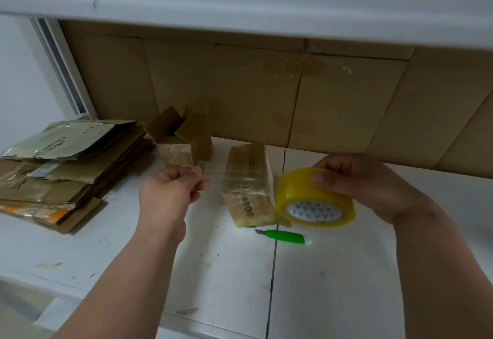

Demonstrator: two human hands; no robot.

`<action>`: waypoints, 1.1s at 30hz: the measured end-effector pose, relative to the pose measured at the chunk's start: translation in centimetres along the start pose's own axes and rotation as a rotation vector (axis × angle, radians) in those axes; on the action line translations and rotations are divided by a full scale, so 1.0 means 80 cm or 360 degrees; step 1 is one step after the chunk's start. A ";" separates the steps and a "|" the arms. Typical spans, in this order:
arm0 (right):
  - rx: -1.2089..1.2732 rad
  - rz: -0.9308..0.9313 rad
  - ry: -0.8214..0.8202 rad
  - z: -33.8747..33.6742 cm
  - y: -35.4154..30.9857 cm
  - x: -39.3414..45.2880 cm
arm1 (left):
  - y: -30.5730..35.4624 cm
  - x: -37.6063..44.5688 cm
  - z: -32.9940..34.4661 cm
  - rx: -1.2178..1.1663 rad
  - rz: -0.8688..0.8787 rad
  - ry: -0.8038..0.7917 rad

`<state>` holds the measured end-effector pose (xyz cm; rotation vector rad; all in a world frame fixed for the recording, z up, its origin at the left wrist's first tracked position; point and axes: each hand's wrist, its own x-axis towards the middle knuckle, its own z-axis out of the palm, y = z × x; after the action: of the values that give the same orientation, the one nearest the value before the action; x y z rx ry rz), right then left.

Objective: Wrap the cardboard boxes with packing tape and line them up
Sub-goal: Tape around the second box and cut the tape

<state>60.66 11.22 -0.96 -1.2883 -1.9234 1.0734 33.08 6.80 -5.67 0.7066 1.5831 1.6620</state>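
Your right hand (357, 178) gripped the yellow tape roll (314, 200), fingers curled over its top, holding it just above the white table (333, 285) near the middle. Your left hand (173, 184) pinched the free end of the clear tape strip (213, 176), pulled taut across from the roll. That strip passed over the closed cardboard box (249, 184), which lay lengthwise between your two hands, already shiny with tape. Behind your left hand, toward the table's back edge, stood the open box (178, 141) with its flaps up. A green utility knife (284, 236) lay just in front of the closed box. Flattened cartons (61, 170) were stacked at the left edge.
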 end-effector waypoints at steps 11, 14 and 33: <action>-0.0323 0.0187 0.0107 0.007 -0.011 0.046 | -0.026 0.017 0.008 -0.0038 -0.0213 0.0150; -0.0371 0.0202 0.0110 0.007 -0.012 0.053 | -0.031 0.020 0.011 -0.0029 -0.0259 0.0151; -0.0686 0.0372 -0.0066 0.035 0.019 0.065 | -0.071 0.017 0.027 0.0158 -0.0543 -0.0272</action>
<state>57.18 15.55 -3.54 -1.7726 -2.1521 0.8201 34.74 9.04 -11.24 0.5738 1.5707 1.2511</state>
